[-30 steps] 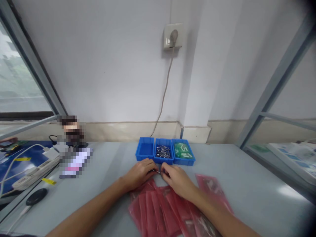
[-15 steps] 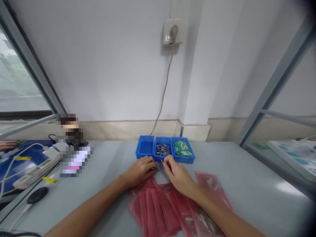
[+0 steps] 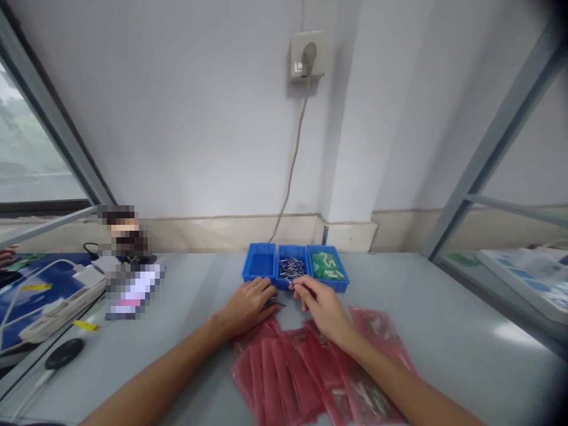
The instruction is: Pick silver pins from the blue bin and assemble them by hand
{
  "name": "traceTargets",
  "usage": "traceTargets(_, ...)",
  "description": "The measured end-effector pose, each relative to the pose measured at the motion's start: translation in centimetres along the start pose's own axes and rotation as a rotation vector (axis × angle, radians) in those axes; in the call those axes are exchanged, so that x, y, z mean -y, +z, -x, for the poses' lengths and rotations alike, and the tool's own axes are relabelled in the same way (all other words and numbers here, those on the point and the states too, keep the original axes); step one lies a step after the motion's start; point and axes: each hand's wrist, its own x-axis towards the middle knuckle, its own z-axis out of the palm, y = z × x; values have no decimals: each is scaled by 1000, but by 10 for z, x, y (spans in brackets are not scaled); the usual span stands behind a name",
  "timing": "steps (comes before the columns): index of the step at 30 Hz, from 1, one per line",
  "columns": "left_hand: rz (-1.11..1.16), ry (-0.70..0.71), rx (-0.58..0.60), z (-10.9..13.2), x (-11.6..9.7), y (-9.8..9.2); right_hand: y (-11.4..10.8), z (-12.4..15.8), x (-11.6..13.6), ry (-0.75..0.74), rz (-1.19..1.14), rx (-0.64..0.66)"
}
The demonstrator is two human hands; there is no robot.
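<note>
My left hand point(image 3: 252, 305) rests palm down on the table, its fingers curled over several thin dark metal pins point(image 3: 277, 304) whose ends stick out beside the fingertips. My right hand point(image 3: 320, 309) is at the front edge of the middle blue bin point(image 3: 286, 283), fingertips pinched together. A small metal pin seems to be in that pinch, largely hidden by the fingers. Loose shiny metal pins point(image 3: 291, 268) fill the middle bin. The left blue bin point(image 3: 260, 263) shows its bare floor. In the right blue bin point(image 3: 339, 286) lie green-and-white parts in clear plastic point(image 3: 327, 265).
Red translucent bags point(image 3: 284, 376) lie overlapping under my forearms, and another red bag point(image 3: 381, 331) is to the right. At left are a power strip point(image 3: 62, 316), a black round device point(image 3: 64, 354) and a blurred phone-like item point(image 3: 135, 293). Another person's hand point(image 3: 6, 255) shows at far left.
My right hand has shifted slightly up to the middle bin's edge, and its fingers have turned. The pin tip that pointed out earlier is now mostly hidden. My left hand stays nearly in place.
</note>
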Motion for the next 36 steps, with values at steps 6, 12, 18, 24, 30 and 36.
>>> traceTargets(6,-43,-20,32,1,0,1,2,-4,-3,103,-153,-20)
traceTargets(12,0,-50,78,0,-1,-1,1,-6,-7,186,-273,20)
traceTargets(18,64,-43,98,1,-2,-3,-1,-10,-5,219,-367,-52)
traceTargets(24,150,2,77,1,1,-2,0,-8,-2,142,-287,-8)
traceTargets(30,210,10,46,2,3,2,3,5,-12,-96,333,169)
traceTargets(36,228,3,16,2,2,5,4,7,-9,-114,507,231)
